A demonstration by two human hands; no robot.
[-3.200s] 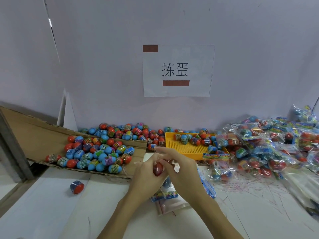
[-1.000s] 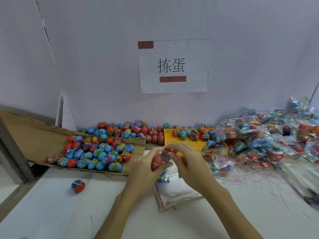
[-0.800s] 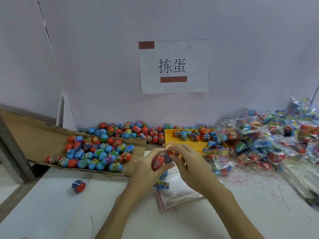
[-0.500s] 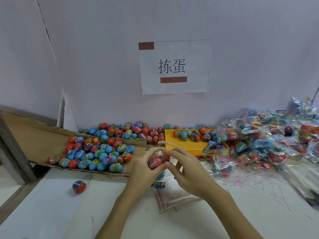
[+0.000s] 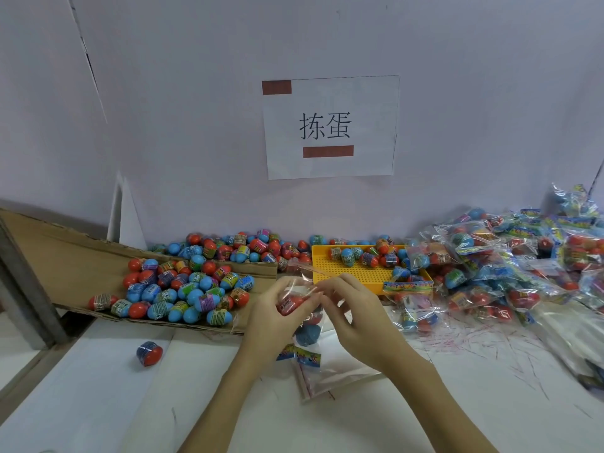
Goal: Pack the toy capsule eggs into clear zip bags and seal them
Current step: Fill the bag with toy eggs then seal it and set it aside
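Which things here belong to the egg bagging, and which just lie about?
Job:
left hand and right hand, holding the clear zip bag with eggs in it
loose eggs on the cardboard
empty bags
filled bags

Lying about:
paper sign
stray egg
yellow tray

Above the white worktop, the left hand and right hand pinch the mouth of a clear zip bag holding a red capsule egg. Loose eggs lie on cardboard left; filled bags are heaped right, beside a yellow tray.
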